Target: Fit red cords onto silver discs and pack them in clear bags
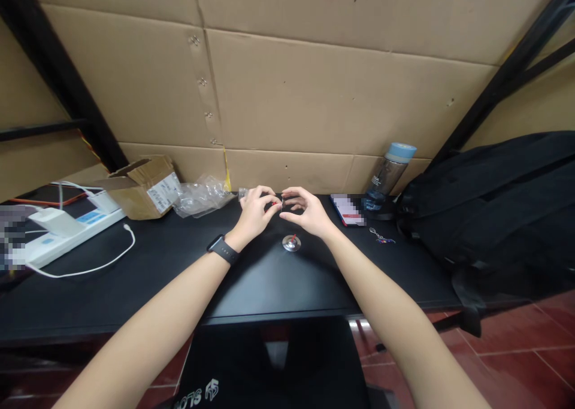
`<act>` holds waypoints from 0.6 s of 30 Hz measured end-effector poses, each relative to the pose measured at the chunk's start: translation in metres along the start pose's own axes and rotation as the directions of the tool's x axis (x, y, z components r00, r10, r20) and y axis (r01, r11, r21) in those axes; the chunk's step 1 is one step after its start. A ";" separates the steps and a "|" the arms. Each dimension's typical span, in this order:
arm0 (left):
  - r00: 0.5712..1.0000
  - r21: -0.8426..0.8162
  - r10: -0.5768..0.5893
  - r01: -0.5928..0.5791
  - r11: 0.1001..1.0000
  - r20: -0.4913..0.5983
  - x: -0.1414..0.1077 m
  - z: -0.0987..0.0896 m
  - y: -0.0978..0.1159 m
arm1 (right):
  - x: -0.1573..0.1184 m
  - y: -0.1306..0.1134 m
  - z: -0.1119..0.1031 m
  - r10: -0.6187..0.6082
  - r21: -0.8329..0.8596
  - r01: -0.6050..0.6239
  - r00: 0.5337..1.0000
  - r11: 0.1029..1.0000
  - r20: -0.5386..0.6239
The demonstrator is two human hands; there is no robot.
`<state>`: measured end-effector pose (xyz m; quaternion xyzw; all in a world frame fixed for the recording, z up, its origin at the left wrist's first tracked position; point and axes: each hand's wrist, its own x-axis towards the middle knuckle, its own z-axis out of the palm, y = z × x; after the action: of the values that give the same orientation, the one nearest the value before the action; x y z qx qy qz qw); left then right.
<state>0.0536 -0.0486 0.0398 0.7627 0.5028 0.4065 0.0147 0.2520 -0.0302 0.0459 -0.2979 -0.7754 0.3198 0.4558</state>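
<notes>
Above the desk, my left hand (258,211), wearing a black watch (222,249), pinches a small red part (274,203). Beside that part is a thin, shiny disc (282,205), seen almost edge-on. My right hand (305,211) curves around the disc from the other side, forefinger at its upper rim and thumb at its lower rim; its other fingers are spread. Just below the hands, a round silver metal disc (291,245) with a red stem at its centre lies on the black desk. The exact shape of the held piece is too small to tell.
Left are a white power strip (67,238) with a cable, an opened cardboard box (139,193) and crumpled clear plastic (204,196). Right are a phone (348,209), a keychain (381,238), a blue-lidded bottle (389,175) and a black backpack (494,211). Cardboard walls the back.
</notes>
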 end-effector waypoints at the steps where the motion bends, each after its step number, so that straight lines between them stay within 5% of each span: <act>1: 1.000 0.002 -0.005 0.005 1.000 0.004 0.000 0.000 0.001 | 0.000 -0.001 0.001 -0.005 -0.002 0.005 1.000 1.000 -0.007; 18: 0.999 -0.087 0.036 -0.039 0.995 -0.028 0.000 0.005 -0.006 | 0.000 0.008 0.011 0.093 0.176 -0.080 0.993 0.981 -0.068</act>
<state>0.0525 -0.0438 0.0335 0.7652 0.4702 0.4385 0.0337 0.2436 -0.0281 0.0359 -0.3024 -0.7133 0.3938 0.4946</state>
